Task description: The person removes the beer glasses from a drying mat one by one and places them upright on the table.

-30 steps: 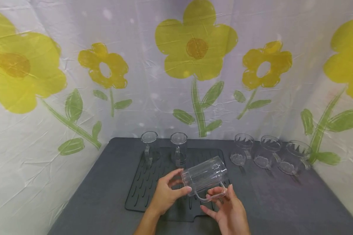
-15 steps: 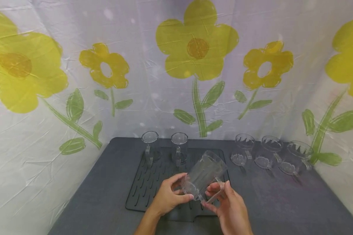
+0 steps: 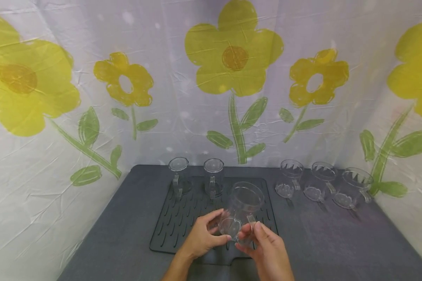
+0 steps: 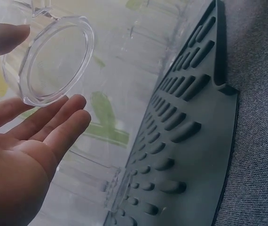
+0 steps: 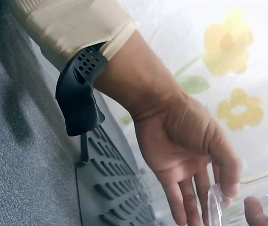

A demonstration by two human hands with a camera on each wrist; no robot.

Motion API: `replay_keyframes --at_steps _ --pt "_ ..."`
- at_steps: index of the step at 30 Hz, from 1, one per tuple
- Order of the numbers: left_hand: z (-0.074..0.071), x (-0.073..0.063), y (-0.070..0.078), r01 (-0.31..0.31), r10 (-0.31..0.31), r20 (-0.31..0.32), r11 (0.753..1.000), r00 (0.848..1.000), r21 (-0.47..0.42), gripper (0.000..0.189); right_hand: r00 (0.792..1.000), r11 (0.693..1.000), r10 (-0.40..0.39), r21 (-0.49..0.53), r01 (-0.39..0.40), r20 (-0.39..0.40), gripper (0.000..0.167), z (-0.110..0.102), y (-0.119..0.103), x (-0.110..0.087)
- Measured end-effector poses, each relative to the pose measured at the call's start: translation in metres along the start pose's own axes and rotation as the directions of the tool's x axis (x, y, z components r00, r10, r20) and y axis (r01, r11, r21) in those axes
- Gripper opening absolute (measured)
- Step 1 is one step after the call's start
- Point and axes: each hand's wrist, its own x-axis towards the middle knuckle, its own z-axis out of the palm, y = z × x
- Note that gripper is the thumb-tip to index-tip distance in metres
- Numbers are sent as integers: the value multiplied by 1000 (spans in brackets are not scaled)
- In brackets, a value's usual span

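Over the drying mat (image 3: pixel 176 230), both hands hold a clear mug (image 3: pixel 244 205) in the air, tilted, with its open rim up and away from me. My left hand (image 3: pixel 203 236) holds it low, thumb on one side of the base and fingers on the other. The left wrist view shows the mug's thick faceted base (image 4: pixel 56 61) between thumb and fingers of the left hand (image 4: pixel 21 155). My right hand (image 3: pixel 270 249) pinches the handle (image 3: pixel 251 221). In the right wrist view, the handle (image 5: pixel 215 205) lies between the right hand's (image 5: pixel 181 141) thumb and fingers.
Two clear mugs, a left one (image 3: pixel 179 177) and a right one (image 3: pixel 213 178), stand at the mat's back edge, apparently upside down. Three more, among them a near one (image 3: pixel 351 191), stand rim up on the grey table (image 3: pixel 323 246) at right. A flowered curtain (image 3: pixel 172 117) encloses the table.
The mug has turned from lying almost sideways, rim to the right, to a steeper tilt with its rim up. My right hand has moved slightly left and closed its fingers on the handle.
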Motion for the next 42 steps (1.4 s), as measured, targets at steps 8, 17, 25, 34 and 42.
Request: replay_keyframes --at_steps 8,17,25,34,42 --pt "2 2 -3 -2 2 21 1000 1000 -7 69 997 991 -66 -122 61 -44 31 6 5 -3" --pt "5 2 0 -5 6 14 999 1000 -52 73 986 975 -153 -173 139 -68 27 9 7 -4" --pt "-3 -1 4 -36 37 -10 999 999 40 70 966 947 -238 -242 210 -95 24 8 4 -3" --pt "-18 -10 10 -72 80 -87 994 993 83 67 927 923 -339 -245 296 -158 19 -2 1 0" --pt "-30 -19 9 -69 87 -159 990 983 120 67 919 928 -326 -259 266 -223 20 -15 -4 2"
